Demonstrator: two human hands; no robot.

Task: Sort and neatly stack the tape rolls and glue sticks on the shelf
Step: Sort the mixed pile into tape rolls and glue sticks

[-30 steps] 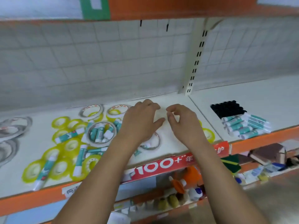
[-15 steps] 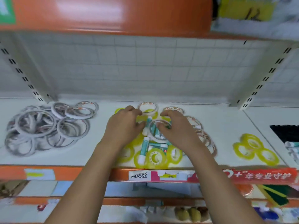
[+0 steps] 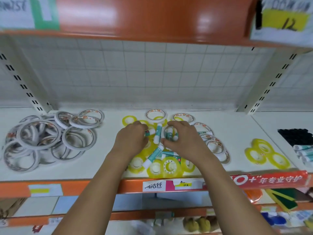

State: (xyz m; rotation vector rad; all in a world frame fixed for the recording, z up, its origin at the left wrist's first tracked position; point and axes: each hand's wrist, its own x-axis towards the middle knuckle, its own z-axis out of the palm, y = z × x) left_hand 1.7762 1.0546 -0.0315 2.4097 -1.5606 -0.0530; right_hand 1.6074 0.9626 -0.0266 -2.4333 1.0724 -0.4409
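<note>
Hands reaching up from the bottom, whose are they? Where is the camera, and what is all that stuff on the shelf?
They belong to a person. The camera sits on the person's head and looks down, so you see the arms as that person does. There is only this one view. On the white shelf, a heap of white tape rings lies at the left. In the middle, yellow tape rolls are mixed with glue sticks. A few more yellow rolls lie apart at the right. The left hand pinches one glue stick. The right hand curls over other sticks, but whether it grips one is hidden.
</note>
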